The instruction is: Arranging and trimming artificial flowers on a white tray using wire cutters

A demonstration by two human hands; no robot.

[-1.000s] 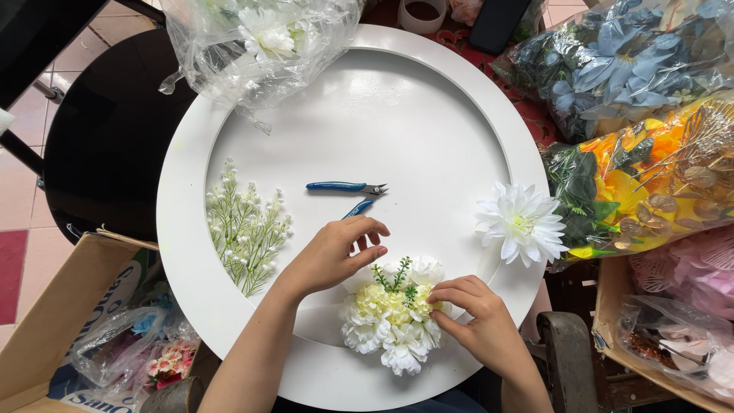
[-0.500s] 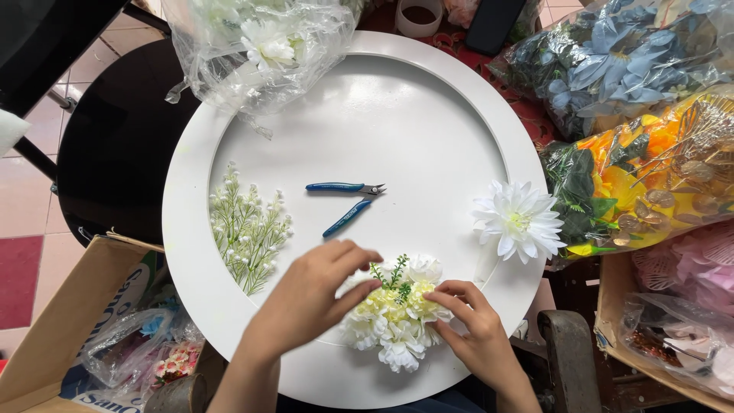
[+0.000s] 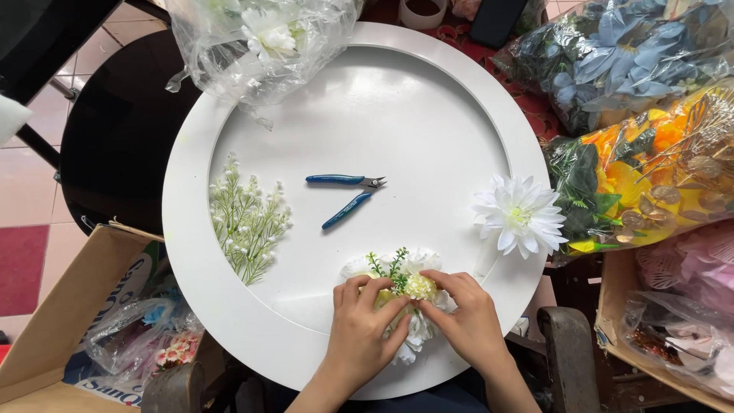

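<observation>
Both forearms rise from the near edge, angling toward each other. The left hand [image 3: 365,320] lies palm down, fingers curled and pinching at their tips. The right hand [image 3: 466,315] mirrors it, fingers bent inward, fingertips nearly meeting the left's. Wrists are bare.

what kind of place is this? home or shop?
Likely a craft or florist workspace, home or shop unclear: plastic bags of fake flowers, blue cutters on a round white tray, and both hands on a flower cluster.
</observation>
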